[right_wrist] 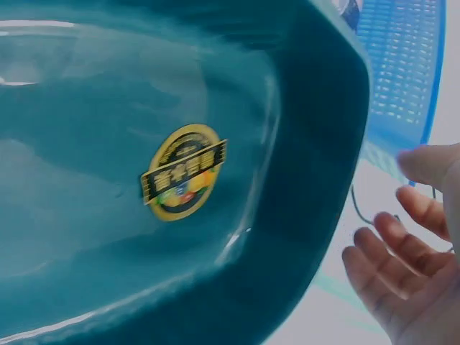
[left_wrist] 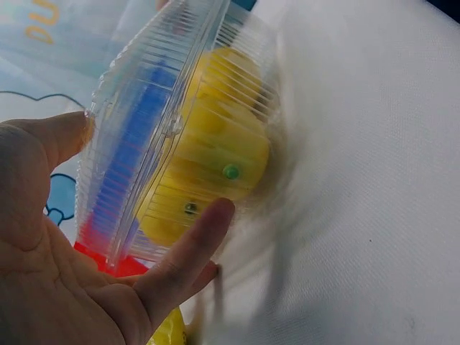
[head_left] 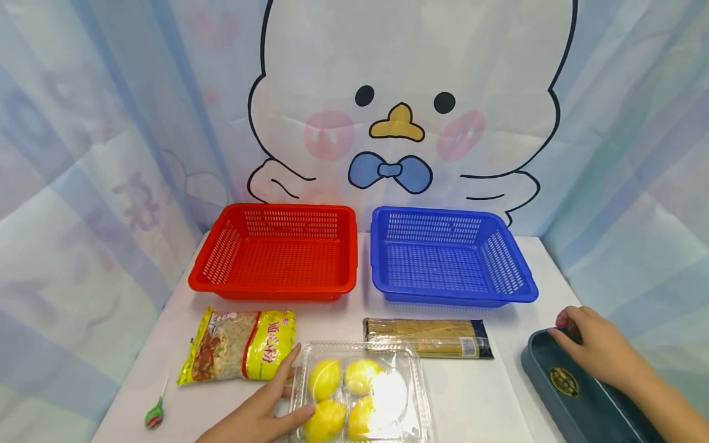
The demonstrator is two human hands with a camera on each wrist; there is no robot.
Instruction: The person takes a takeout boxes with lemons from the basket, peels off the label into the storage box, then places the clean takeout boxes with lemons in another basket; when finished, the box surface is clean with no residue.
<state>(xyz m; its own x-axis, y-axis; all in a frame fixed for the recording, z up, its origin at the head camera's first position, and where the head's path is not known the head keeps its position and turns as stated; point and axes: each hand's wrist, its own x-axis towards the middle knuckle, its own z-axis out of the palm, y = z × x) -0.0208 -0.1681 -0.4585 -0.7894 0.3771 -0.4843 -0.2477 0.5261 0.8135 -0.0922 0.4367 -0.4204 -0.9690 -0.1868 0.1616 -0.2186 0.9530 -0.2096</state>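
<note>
My left hand (head_left: 264,406) holds the left side of a clear plastic box (head_left: 421,394) with yellow lemons (head_left: 327,421) inside. In the left wrist view, the thumb (left_wrist: 68,136) lies at the lid's edge and a finger (left_wrist: 194,248) reaches along the lower wall. My right hand (head_left: 604,347) is over the far end of a dark teal basin (head_left: 545,394), which carries a gold-and-black sticker. In the right wrist view, its loosely bent fingers (right_wrist: 392,266) are just beyond the basin's rim, with a gap between, holding nothing.
At the back of the white table stand a red basket (head_left: 274,289) and a blue basket (head_left: 454,295). Between them and me lie a yellow noodle bag (head_left: 238,344), a flat pack of dry noodles (head_left: 423,335) and a lollipop (head_left: 155,412). Curtains (head_left: 637,154) hang around the table.
</note>
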